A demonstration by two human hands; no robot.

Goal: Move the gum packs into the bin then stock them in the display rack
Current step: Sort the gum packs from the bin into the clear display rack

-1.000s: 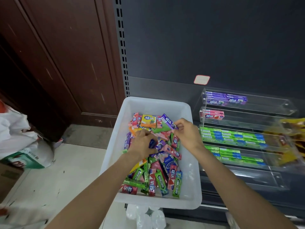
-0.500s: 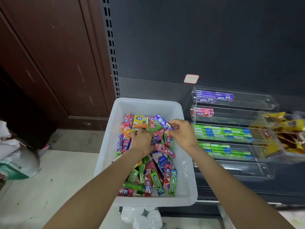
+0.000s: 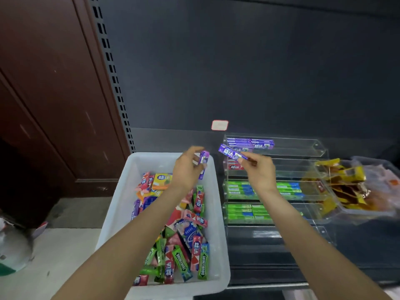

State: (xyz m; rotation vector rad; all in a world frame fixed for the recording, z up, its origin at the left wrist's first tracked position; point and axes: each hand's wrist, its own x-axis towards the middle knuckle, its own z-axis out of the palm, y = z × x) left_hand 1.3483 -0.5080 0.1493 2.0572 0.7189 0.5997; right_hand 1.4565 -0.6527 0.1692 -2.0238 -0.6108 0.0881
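One white bin, one clear rack with five tiers, two hands, each holding one purple pack.

two forearms seen, both bare to frame edge; no sleeves, gloves, watch or rings shown. left hand and right hand bare; nails short.

Dark slotted shelving back panel, reddish-brown wooden wall panelling at left, pale, possibly tiled floor
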